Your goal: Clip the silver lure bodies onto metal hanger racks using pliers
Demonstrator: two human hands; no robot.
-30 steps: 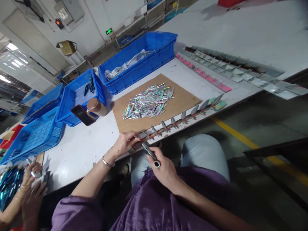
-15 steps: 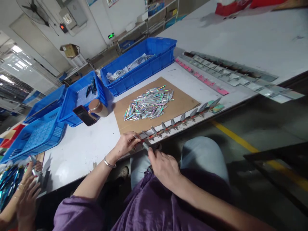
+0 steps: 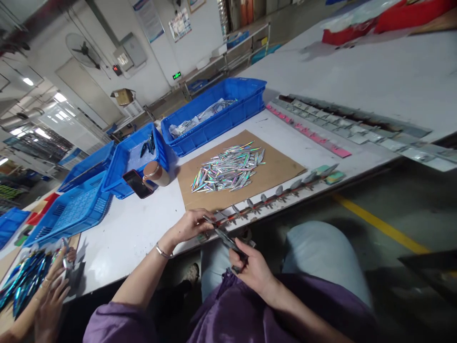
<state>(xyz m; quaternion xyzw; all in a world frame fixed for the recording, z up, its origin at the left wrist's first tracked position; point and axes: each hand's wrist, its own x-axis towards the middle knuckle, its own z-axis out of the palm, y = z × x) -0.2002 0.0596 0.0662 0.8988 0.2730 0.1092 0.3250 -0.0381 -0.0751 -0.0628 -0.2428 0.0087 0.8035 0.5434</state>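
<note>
My right hand (image 3: 252, 267), above my lap, is closed round a slim grey piece (image 3: 224, 236) with a darker end by the palm; its exact kind is unclear. My left hand (image 3: 191, 226) pinches at that piece's far tip, beside the near end of a clip rack (image 3: 257, 209); what lies between these fingertips is partly hidden. Several grey leaf-shaped pieces (image 3: 279, 191) stand upright in a row along the rack, at the table edge. Beyond it, a heap of shiny silver fish-shaped lure bodies (image 3: 228, 166) lies on a brown cardboard sheet (image 3: 282, 164).
Blue crates (image 3: 217, 126) stand at the back, with a phone (image 3: 137, 184) and a lidded brown jar (image 3: 157, 174) in front. A pink strip (image 3: 309, 131) and metal racks (image 3: 357, 126) lie to the right. Another person's hands (image 3: 53, 290) work at far left beside dark-blue shiny pieces (image 3: 26, 278).
The view has tilted upward and shifted. My right hand has drawn back from the rack and turned palm-up, with the grey piece in it. My left hand stays near the rack's end.
</note>
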